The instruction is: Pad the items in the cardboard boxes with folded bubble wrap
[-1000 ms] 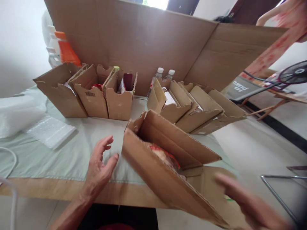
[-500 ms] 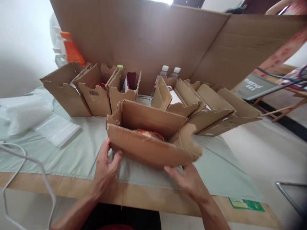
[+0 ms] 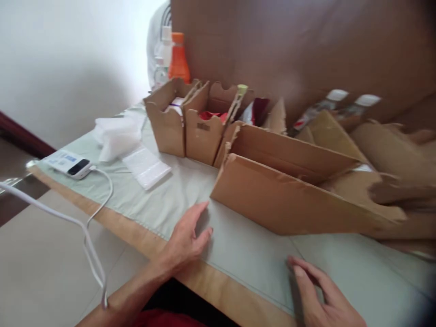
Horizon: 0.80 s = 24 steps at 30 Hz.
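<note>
A long cardboard box [image 3: 293, 200] with an open top stands on the green cloth, in front of a row of other boxes. My left hand [image 3: 190, 234] is just off its lower left corner, thumb and fingers apart, holding nothing. My right hand [image 3: 316, 286] is over the cloth nearer the table edge, apart from the box, its fingers loosely curved; nothing shows in it. The inside bottom of the long box is out of sight behind its front wall.
Upright boxes [image 3: 166, 131] line the back. Behind stand an orange bottle [image 3: 179, 59] and clear bottles [image 3: 313, 113]. Bubble wrap [image 3: 146, 165] lies on the left, beside a white device [image 3: 79, 168] with a cable [image 3: 109, 181]. Tall cardboard [image 3: 272, 45] closes off the rear.
The view has turned left. Both hands have let go of the long box and come away from it. The box now stands closer to the row behind.
</note>
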Each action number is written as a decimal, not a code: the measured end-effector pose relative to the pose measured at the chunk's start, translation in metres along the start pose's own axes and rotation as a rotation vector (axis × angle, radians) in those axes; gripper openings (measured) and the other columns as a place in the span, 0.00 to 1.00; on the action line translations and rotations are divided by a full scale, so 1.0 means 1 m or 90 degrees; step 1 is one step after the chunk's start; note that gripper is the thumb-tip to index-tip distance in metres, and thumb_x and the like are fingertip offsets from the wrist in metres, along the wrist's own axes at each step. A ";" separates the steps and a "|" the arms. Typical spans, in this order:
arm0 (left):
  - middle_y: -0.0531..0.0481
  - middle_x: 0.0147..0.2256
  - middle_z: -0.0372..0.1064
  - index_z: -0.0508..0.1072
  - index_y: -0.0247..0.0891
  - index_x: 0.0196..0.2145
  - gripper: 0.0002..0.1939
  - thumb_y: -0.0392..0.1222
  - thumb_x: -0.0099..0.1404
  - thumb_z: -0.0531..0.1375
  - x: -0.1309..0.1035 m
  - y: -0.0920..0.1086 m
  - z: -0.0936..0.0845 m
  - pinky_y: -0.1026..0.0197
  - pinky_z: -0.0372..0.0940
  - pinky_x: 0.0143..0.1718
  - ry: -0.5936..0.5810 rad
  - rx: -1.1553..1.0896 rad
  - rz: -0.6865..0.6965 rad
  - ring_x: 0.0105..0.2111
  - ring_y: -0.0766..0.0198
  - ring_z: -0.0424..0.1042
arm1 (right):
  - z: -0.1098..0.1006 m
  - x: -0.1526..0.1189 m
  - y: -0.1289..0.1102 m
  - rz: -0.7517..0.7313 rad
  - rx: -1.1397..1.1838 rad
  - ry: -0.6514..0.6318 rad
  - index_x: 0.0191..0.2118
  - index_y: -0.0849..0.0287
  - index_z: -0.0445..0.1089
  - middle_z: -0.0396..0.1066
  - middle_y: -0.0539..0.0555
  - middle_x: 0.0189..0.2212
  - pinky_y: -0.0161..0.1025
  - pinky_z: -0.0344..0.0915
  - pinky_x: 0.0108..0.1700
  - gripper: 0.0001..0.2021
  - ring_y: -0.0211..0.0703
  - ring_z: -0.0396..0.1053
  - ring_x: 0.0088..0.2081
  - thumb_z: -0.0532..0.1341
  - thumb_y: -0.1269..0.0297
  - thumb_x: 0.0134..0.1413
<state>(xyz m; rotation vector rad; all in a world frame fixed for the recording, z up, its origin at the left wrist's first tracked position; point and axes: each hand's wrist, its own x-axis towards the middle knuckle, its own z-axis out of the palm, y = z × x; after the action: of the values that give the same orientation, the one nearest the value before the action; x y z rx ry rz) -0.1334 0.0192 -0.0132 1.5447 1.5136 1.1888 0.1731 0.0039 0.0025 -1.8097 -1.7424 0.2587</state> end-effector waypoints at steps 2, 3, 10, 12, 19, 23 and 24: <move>0.40 0.56 0.75 0.70 0.41 0.61 0.25 0.35 0.68 0.59 -0.017 -0.003 -0.010 0.54 0.77 0.45 0.052 0.011 0.047 0.52 0.53 0.78 | 0.008 -0.002 -0.019 -0.137 0.021 -0.038 0.43 0.53 0.80 0.83 0.54 0.40 0.47 0.76 0.46 0.13 0.53 0.81 0.40 0.60 0.55 0.66; 0.41 0.54 0.76 0.71 0.41 0.60 0.23 0.33 0.68 0.58 -0.023 -0.004 -0.014 0.54 0.76 0.47 0.094 0.015 0.077 0.51 0.54 0.78 | 0.016 0.002 -0.034 -0.217 0.051 -0.056 0.43 0.53 0.79 0.83 0.53 0.40 0.45 0.76 0.47 0.11 0.50 0.81 0.40 0.60 0.58 0.66; 0.46 0.44 0.79 0.75 0.42 0.51 0.20 0.25 0.68 0.55 -0.039 -0.007 -0.028 0.61 0.74 0.47 0.224 -0.054 0.202 0.44 0.62 0.79 | 0.130 0.079 -0.191 -0.554 0.070 -0.172 0.56 0.56 0.75 0.79 0.59 0.51 0.49 0.73 0.54 0.18 0.51 0.75 0.51 0.54 0.73 0.67; 0.45 0.42 0.79 0.76 0.42 0.49 0.20 0.24 0.67 0.54 -0.038 -0.006 -0.028 0.62 0.74 0.45 0.248 -0.070 0.216 0.43 0.63 0.79 | 0.168 0.098 -0.236 -0.568 -0.002 -0.223 0.63 0.58 0.70 0.71 0.64 0.62 0.55 0.70 0.57 0.25 0.57 0.70 0.59 0.55 0.77 0.63; 0.46 0.44 0.75 0.74 0.41 0.50 0.19 0.25 0.67 0.54 -0.041 -0.007 -0.035 0.63 0.73 0.45 0.309 -0.084 0.208 0.43 0.63 0.77 | 0.207 0.111 -0.285 -0.614 -0.032 -0.312 0.48 0.57 0.80 0.72 0.60 0.62 0.57 0.64 0.61 0.21 0.58 0.63 0.66 0.56 0.82 0.56; 0.43 0.49 0.70 0.71 0.38 0.55 0.21 0.26 0.66 0.56 -0.059 -0.008 -0.042 0.57 0.69 0.56 0.340 -0.020 0.211 0.52 0.59 0.72 | 0.147 0.081 -0.207 -0.635 0.043 -0.224 0.47 0.55 0.79 0.73 0.59 0.60 0.54 0.66 0.58 0.23 0.56 0.63 0.65 0.55 0.83 0.54; 0.42 0.51 0.69 0.70 0.37 0.57 0.23 0.26 0.66 0.56 -0.064 -0.007 -0.043 0.56 0.67 0.58 0.344 -0.006 0.216 0.54 0.58 0.71 | 0.127 0.071 -0.182 -0.641 0.050 -0.200 0.47 0.55 0.79 0.72 0.59 0.61 0.54 0.66 0.58 0.23 0.55 0.62 0.66 0.54 0.83 0.55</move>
<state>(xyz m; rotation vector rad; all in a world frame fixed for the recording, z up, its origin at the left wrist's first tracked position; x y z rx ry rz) -0.1708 -0.0485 -0.0135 1.5941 1.5985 1.9249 -0.0389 0.0996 0.0186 -0.6790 -2.5707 0.1792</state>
